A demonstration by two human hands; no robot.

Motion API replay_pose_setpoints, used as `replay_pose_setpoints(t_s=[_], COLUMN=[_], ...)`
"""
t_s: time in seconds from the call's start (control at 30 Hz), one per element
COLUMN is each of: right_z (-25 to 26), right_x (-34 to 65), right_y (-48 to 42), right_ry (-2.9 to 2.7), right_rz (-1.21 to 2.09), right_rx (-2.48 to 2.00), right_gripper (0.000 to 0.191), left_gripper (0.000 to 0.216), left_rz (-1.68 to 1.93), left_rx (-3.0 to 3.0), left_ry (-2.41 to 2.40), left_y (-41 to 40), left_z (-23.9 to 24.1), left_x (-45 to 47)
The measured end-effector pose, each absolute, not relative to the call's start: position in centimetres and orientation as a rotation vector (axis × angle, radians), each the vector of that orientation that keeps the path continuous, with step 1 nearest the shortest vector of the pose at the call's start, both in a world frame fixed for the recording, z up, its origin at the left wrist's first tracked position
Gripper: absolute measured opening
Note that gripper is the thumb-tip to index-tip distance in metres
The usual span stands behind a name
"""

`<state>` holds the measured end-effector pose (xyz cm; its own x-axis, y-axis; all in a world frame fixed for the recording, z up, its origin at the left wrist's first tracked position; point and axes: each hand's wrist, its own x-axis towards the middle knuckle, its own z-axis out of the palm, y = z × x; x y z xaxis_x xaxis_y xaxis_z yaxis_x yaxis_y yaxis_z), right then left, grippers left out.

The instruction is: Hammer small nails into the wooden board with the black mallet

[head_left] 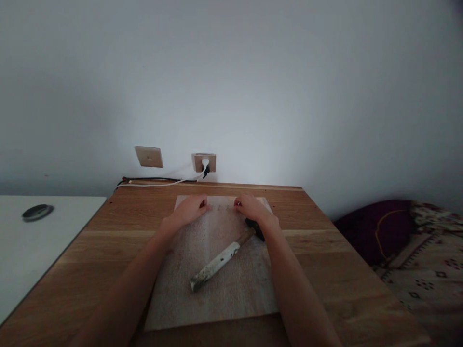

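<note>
A thin pale wooden board (213,303) lies flat on the wooden table. Across its far part runs a short row of tiny nail-like pieces (219,207), too small to make out clearly. At the left end of that row is my left hand (190,208), fingers curled and thumb and fingertips pinched together. My right hand (252,207) is at the right end, also pinched, with a small glint at its fingertips. What either pinch holds is not clear. A hammer (219,260) with a worn white handle lies diagonally on the board, its dark head partly behind my right forearm.
The wooden table (311,250) meets a pale wall with a socket (205,163) and a wall plate (149,157). Black and white cables (162,183) run along its back edge. On the left stands a white surface (43,250) with a dark oval object (37,212); on the right, patterned fabric (427,270).
</note>
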<state>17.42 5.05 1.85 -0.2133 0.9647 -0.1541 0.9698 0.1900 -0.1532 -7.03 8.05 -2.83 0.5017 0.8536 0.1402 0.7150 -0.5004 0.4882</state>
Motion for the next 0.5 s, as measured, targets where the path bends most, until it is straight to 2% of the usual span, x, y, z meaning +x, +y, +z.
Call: replay_pose_setpoints(t_s=[0.13, 0.23, 0.33, 0.4, 0.5], right_z=[2.0, 2.4, 2.7, 2.6, 1.8], right_x=[17.1, 16.8, 16.3, 16.0, 15.4], right_y=[5.0, 4.9, 4.9, 4.9, 4.9], right_ry=[2.431, 2.470, 2.514, 2.521, 2.506], right_rz=[-0.358, -0.327, -0.305, -0.305, -0.307], right_rx=[1.954, 1.974, 1.984, 1.986, 1.993], right_gripper=[0.020, 0.025, 0.028, 0.027, 0.020], left_gripper=[0.023, 0.028, 0.017, 0.015, 0.020], left_rz=[0.700, 0.866, 0.884, 0.847, 0.738], left_rx=[2.202, 1.830, 1.489, 1.468, 1.748], left_ry=[1.288, 1.266, 1.158, 1.175, 1.281], left_y=[8.6, 9.1, 9.1, 8.9, 8.4], left_z=[-2.6, -2.5, -2.6, -2.7, -2.7], left_x=[-7.0, -7.1, -6.9, -6.6, -5.9])
